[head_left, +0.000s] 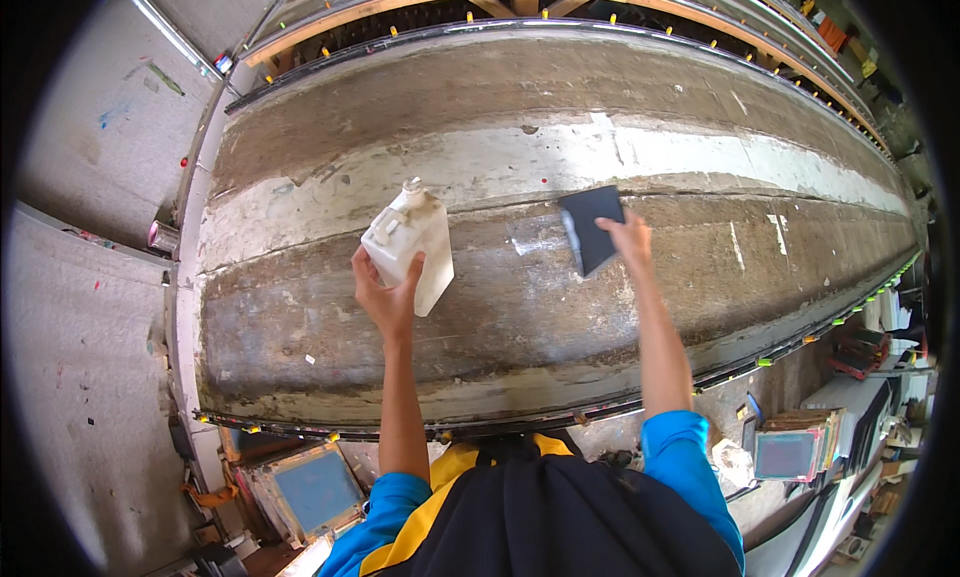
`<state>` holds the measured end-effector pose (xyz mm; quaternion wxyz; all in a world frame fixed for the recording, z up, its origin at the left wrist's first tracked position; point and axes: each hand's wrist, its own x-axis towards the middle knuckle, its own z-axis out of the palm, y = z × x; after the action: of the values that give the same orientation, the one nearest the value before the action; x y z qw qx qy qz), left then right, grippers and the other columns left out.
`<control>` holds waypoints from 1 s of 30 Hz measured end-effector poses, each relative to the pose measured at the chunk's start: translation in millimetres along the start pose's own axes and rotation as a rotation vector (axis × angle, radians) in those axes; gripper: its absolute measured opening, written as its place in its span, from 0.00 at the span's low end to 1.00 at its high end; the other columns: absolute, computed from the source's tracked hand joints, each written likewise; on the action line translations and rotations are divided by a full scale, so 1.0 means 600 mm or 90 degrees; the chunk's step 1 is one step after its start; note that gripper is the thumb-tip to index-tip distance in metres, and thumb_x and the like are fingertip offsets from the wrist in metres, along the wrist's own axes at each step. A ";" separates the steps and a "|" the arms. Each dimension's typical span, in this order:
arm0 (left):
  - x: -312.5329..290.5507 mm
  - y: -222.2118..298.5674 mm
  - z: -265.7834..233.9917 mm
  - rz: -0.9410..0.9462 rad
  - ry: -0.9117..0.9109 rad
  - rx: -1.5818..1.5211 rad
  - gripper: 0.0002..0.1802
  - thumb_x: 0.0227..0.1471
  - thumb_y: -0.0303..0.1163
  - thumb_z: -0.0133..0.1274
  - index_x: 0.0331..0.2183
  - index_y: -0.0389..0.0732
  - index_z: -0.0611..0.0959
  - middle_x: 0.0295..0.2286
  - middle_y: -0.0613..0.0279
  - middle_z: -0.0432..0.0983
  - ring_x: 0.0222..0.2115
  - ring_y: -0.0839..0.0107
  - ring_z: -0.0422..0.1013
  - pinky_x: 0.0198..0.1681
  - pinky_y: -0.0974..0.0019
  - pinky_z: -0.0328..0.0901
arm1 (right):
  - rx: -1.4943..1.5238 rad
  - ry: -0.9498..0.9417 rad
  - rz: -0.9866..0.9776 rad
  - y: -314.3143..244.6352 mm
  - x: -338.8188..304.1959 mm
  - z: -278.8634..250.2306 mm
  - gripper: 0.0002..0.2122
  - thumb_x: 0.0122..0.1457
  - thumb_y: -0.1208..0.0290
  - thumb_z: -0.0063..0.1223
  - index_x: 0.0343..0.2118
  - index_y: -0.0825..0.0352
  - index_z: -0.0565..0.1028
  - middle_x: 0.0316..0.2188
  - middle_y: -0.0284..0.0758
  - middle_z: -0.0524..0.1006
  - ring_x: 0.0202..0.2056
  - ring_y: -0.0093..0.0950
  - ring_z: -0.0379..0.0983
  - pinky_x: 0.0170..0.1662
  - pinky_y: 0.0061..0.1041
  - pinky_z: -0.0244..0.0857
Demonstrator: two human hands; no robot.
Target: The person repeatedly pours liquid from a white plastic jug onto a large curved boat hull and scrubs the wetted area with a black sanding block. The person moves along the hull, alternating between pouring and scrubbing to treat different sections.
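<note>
My left hand (388, 289) grips the lower side of a white plastic jug (412, 235) with a molded handle and a small neck at the top. The jug leans a little over the worn table. To the right, my right hand (630, 237) pinches the right edge of a flat dark panel (590, 229), thumb or finger lying over its face. The panel is tilted, with a paler strip along its left edge. Whether either thing touches the tabletop, I cannot tell.
Beneath both hands runs a long table (480, 322) with a stained brown surface and a pale painted band. Small yellow and green clips line its edges. Framed screens (318, 487) stand below at left, and more frames (787, 455) are stacked at right. A second long table lies beyond.
</note>
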<state>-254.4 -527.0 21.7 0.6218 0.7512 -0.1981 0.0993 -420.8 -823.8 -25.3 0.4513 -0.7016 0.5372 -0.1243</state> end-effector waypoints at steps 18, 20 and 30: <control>-0.038 0.010 0.039 -0.008 0.043 -0.005 0.33 0.33 0.28 0.65 0.42 0.33 0.68 0.35 0.54 0.71 0.37 0.68 0.68 0.42 0.68 0.63 | 0.029 -0.152 -0.207 -0.065 -0.055 0.121 0.19 0.44 0.69 0.57 0.40 0.71 0.71 0.30 0.44 0.76 0.29 0.31 0.74 0.33 0.26 0.68; -0.037 0.014 0.043 -0.013 0.049 -0.009 0.32 0.33 0.28 0.65 0.41 0.33 0.68 0.35 0.54 0.71 0.37 0.68 0.69 0.41 0.68 0.63 | 0.014 -0.142 -0.164 -0.068 -0.062 0.104 0.20 0.45 0.68 0.57 0.41 0.71 0.71 0.31 0.44 0.76 0.29 0.31 0.74 0.32 0.27 0.69; -0.045 0.023 0.085 -0.008 0.031 0.007 0.33 0.32 0.29 0.66 0.41 0.33 0.68 0.34 0.55 0.71 0.35 0.68 0.69 0.40 0.68 0.64 | -0.003 0.056 0.056 0.086 0.049 -0.147 0.26 0.47 0.67 0.56 0.49 0.71 0.63 0.32 0.45 0.75 0.30 0.26 0.74 0.28 0.20 0.71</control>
<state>-289.5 -574.0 12.9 0.6228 0.7533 -0.1778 0.1145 -500.5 -894.1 -24.8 0.4304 -0.6725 0.5871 -0.1335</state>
